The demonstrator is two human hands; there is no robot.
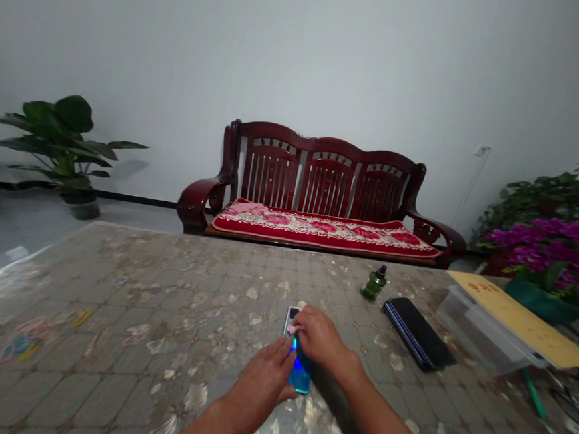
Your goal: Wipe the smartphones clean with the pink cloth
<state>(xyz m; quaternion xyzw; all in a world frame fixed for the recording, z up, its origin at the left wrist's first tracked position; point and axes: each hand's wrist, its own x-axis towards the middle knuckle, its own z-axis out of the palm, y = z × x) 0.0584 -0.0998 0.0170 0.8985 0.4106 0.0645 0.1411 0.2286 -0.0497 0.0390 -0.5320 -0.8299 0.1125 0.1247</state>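
Note:
A blue-green phone (299, 371) lies flat on the patterned table (162, 300) in front of me. My left hand (261, 378) rests on its near left edge, fingers pressed against it, holding it still. My right hand (317, 336) is over the far end of the phone, fingers pinched on a small pale pink bit (293, 329) pressed against the phone's surface. What that pink bit is, I cannot make out.
A second dark phone (418, 334) lies to the right, a small green bottle (374, 284) behind it. A clear plastic box (485, 333) under a yellow sheet (522, 319) stands at far right. Coloured rubber bands (23, 343) lie at left. A wooden bench (321, 193) stands beyond.

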